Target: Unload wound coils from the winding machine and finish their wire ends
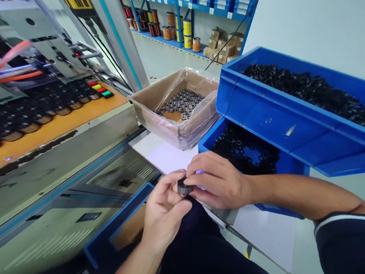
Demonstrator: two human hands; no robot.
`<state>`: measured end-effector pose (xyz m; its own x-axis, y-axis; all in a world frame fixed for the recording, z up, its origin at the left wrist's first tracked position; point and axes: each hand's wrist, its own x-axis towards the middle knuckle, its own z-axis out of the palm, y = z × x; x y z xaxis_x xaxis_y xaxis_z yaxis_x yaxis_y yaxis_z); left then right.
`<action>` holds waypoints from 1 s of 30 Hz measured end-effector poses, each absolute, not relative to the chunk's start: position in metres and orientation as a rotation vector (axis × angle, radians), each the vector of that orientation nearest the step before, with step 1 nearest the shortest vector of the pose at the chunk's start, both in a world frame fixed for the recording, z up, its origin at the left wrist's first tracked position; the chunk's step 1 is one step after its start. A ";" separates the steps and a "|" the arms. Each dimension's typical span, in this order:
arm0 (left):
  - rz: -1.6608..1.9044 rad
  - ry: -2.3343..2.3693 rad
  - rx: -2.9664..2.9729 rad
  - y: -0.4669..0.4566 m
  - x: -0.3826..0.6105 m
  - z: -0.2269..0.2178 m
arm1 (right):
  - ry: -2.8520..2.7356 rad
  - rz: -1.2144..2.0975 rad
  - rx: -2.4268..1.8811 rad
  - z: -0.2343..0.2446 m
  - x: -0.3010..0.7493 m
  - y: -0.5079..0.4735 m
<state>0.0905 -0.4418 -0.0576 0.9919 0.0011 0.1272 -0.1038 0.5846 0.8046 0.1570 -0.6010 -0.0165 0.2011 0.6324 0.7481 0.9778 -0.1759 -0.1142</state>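
Between my two hands is a small round dark part, with a black top and a grey metallic side. My left hand grips it from the left, thumb and fingers closed around its edge. From the right, my right hand reaches over, its fingertips pressed together at the part's top. Whether a separate small piece sits under those fingertips is hidden. Just beyond my hands, a lower blue bin contains many small black rings. Behind it, a plastic-lined cardboard box contains rows of small metal parts.
A larger blue bin of black parts overhangs the lower one. At left stands a machine with an orange worktop, rows of black parts and coloured buttons. Below it is another blue bin. Blue shelving stands at the back.
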 end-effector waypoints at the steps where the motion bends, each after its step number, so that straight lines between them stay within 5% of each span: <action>1: 0.043 -0.113 0.923 -0.442 0.091 -0.057 | -1.498 -0.747 -1.881 -0.016 0.157 -0.601; 22: 0.686 -0.444 1.685 -0.417 0.099 -0.061 | -1.534 -0.642 -1.919 -0.013 0.155 -0.597; 26: 1.071 -0.255 1.972 -0.358 0.110 -0.046 | -1.410 -0.669 -2.165 -0.009 0.175 -0.621; 30: 1.263 0.426 2.292 -0.230 0.122 -0.019 | -1.120 -0.556 -2.521 -0.023 0.219 -0.666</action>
